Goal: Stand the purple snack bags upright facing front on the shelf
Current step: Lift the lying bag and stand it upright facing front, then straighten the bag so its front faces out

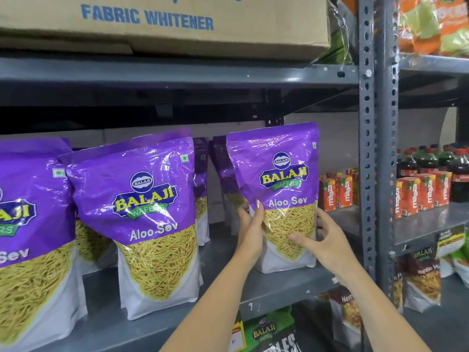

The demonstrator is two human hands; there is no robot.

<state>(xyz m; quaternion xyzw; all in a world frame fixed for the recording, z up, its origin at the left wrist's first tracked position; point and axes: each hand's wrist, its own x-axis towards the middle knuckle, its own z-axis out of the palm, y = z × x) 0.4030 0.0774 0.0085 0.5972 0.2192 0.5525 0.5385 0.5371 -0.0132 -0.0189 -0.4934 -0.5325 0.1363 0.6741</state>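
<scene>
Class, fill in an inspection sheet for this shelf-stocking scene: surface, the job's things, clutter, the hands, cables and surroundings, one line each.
Surface: grey metal shelf, bare patches between bags.
Job's things: held purple bag upright, front facing out, base on the shelf; middle purple bag and left purple bag upright, fronts out; more purple bags behind.
Clutter: nothing seen.
Hands: left hand grips the held bag's left edge; right hand holds its right side.
Cables: nothing seen.
Surroundings: cardboard box on the shelf above; juice cartons and dark bottles to the right; other snack packs lower down.
</scene>
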